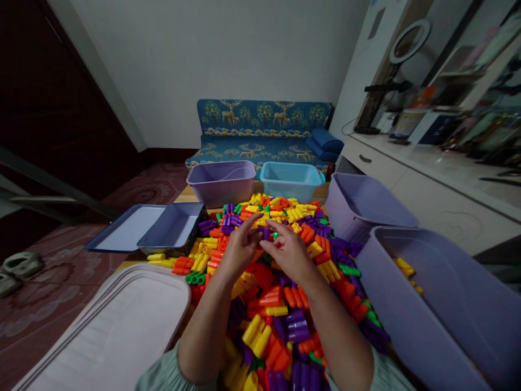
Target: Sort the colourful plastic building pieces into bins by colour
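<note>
The left hand (242, 244) and right hand (285, 248) seem released, loosely bent above the pieces (272, 297), probably light, stiff and slippery, best pinched across their sides.

Pieces (297, 325) cover the middle of the table (188, 194); a left-hand bin (228, 193) and, to its right, a tub (288, 190) line the far edge, before a sofa (264, 146). Along the right edge stand a rear bin (344, 214) and a front bin (391, 293), the latter containing a few pieces. An open box (173, 225) lies at the left edge, stacked lids (122, 320) at the near left corner.
</note>
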`<action>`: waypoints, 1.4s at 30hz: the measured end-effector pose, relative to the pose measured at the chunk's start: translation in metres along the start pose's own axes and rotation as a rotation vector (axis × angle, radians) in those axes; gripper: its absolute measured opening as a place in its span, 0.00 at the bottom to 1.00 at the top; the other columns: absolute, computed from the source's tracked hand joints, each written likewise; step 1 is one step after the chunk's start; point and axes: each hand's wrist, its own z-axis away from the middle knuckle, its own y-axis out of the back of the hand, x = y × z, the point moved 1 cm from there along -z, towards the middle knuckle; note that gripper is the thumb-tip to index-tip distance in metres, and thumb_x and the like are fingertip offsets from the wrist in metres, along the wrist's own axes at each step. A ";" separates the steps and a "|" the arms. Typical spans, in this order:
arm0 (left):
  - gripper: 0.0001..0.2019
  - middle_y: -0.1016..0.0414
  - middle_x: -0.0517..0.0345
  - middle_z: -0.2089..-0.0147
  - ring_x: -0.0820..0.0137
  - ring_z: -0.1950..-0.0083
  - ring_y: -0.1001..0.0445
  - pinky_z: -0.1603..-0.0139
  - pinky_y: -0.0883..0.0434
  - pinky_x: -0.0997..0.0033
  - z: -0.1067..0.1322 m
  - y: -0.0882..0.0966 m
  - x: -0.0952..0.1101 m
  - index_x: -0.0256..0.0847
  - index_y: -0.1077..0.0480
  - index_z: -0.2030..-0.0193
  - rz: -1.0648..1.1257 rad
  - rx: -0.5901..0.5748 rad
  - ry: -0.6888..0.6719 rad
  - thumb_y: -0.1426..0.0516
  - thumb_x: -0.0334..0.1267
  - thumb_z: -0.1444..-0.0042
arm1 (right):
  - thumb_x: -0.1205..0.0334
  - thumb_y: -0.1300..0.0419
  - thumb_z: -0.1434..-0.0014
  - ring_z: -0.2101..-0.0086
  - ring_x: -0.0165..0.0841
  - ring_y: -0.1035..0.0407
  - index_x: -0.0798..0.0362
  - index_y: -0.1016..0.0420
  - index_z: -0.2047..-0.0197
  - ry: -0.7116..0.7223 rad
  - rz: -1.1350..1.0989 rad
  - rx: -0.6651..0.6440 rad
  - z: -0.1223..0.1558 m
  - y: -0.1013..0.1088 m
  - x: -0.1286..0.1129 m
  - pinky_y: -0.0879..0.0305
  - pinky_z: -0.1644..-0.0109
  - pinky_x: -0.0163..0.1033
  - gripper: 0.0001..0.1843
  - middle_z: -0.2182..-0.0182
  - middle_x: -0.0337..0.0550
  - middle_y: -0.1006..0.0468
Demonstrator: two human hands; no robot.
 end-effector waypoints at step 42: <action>0.10 0.21 0.53 0.65 0.68 0.65 0.24 0.62 0.30 0.71 -0.008 0.033 -0.012 0.37 0.24 0.64 -0.694 0.314 -0.200 0.47 0.29 0.45 | 0.65 0.38 0.48 0.60 0.36 0.29 0.52 0.25 0.64 0.086 0.300 0.103 -0.006 0.008 0.011 0.34 0.53 0.41 0.06 0.63 0.42 0.23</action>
